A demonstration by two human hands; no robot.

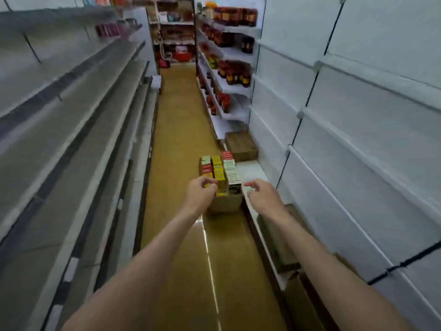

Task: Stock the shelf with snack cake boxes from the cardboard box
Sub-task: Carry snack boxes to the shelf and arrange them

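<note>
A cardboard box (pixel 225 203) stands on the yellow-brown aisle floor, packed with several upright snack cake boxes (pixel 220 169) in red, yellow, green and white. Both my arms stretch forward toward it. My left hand (pixel 201 191) hovers over the box's near left corner, fingers loosely curled, holding nothing. My right hand (pixel 261 193) hangs just right of the box with relaxed, slightly curled fingers, also holding nothing. White shelves (pixel 358 151) rise on the right side of the aisle.
Bare grey shelves (pixel 71 115) line the left side. A brown carton (pixel 241 145) sits beyond the box by the right shelf base, and flat cardboard (pixel 281 242) lies on the low right shelf. Stocked shelves with bottles (pixel 226 68) stand farther down the aisle.
</note>
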